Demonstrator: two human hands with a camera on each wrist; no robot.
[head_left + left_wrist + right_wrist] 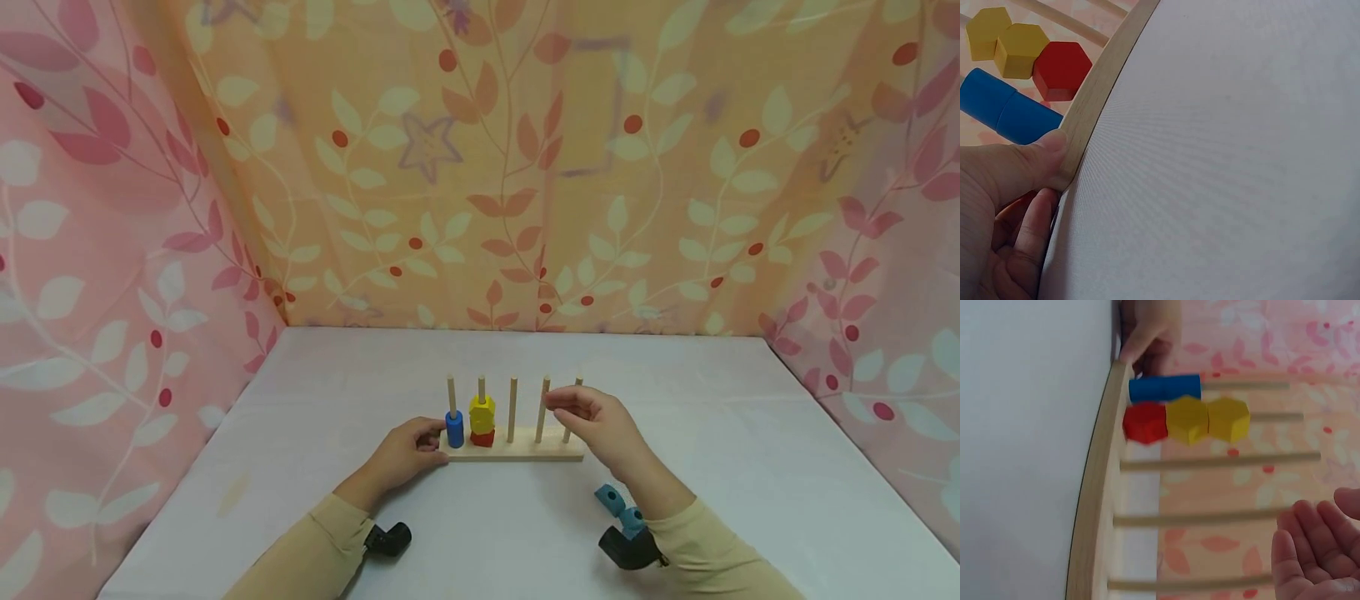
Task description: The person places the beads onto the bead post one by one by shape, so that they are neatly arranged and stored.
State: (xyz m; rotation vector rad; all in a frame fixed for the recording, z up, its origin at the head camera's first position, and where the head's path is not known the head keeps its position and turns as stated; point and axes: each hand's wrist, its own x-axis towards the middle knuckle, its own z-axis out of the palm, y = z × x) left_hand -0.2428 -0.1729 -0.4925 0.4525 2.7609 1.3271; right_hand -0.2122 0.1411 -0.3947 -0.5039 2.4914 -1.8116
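Observation:
A wooden peg stand (517, 455) with several upright pegs stands on the table. Its left end is gripped by my left hand (411, 450), the thumb (1054, 141) on the base's edge. On the leftmost peg sit two blue cylinders (1009, 106), stacked. The peg beside it carries a red hexagonal block (1145, 422) at the bottom and two yellow hexagonal blocks (482, 415) above. My right hand (600, 421) is raised by the two rightmost pegs, fingers loosely bent and palm bare in the right wrist view.
Two teal blocks with holes (611, 499) lie on the white table (487, 533) below my right hand, one partly covered by the black wrist camera (630, 548). Flowered cloth (510, 167) hangs behind and at both sides.

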